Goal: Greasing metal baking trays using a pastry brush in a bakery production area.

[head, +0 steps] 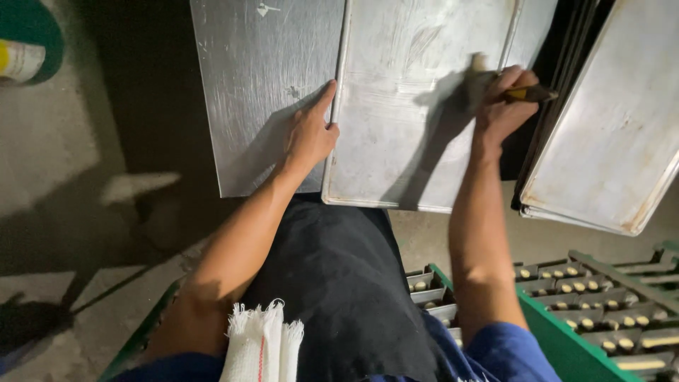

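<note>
Head view: your left hand (310,134) lies flat and released on the left rim of the metal baking tray (403,141), fingers spread, holding nothing. Right of the tray's middle, your right hand (502,106) has its grip clenched on a brush (527,93) — yellow-and-dark handle, pale bristles touching the tray's surface. Left of the tray lies a steel sheet (254,92); to its right, a stack of trays (615,134). Below the tray — a dark apron (339,283), a white cloth (262,346) and a green crate (566,332) of small moulds.
</note>
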